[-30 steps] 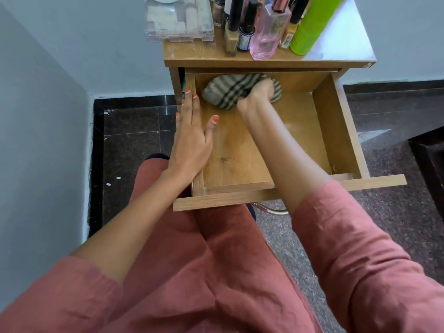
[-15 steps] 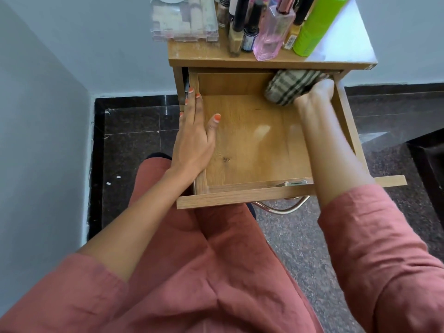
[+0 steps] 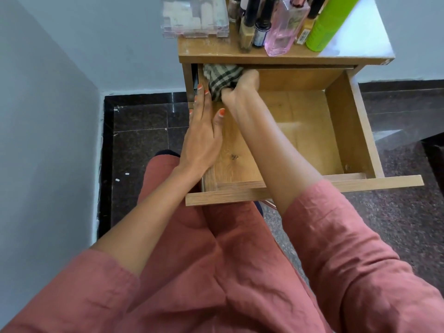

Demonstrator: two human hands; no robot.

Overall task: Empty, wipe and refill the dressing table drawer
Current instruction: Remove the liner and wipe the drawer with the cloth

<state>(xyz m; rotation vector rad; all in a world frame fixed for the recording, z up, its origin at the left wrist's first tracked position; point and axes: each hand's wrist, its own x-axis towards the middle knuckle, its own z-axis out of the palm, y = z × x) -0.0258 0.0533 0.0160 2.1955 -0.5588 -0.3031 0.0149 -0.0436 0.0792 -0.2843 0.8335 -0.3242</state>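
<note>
Wood grain, pale with one dark knot, covers the bottom of the drawer (image 3: 300,140), a shallow open box with flat board walls. It is pulled out from the dressing table (image 3: 264,59) toward my lap. Its front panel is nearest me and overhangs the side walls at both ends, and its open side faces up. Its sliding axis runs from the table straight to me.

My right hand (image 3: 240,87) is in the far left corner of the drawer with the cloth (image 3: 219,74) bunched in its grip. The cloth is a soft, crumpled checked weave in cream and dark green, pushed against the back wall, and it has no clear long side. Most of my fingers are hidden behind my knuckles and the fabric, so I think they curl round it, and the thumb looks tucked in. The table's edge cuts off the top of the cloth.

My left hand (image 3: 201,138) lies flat on the drawer's left wall with the fingers straight and pointing away from me. The thumb is spread inside the drawer, just beside the cloth.

A clear organiser (image 3: 194,18), a glassy pink bottle (image 3: 283,30) and a matte green can (image 3: 329,22) stand on top, cropped by the frame. The floor (image 3: 144,121) is dark speckled stone.
</note>
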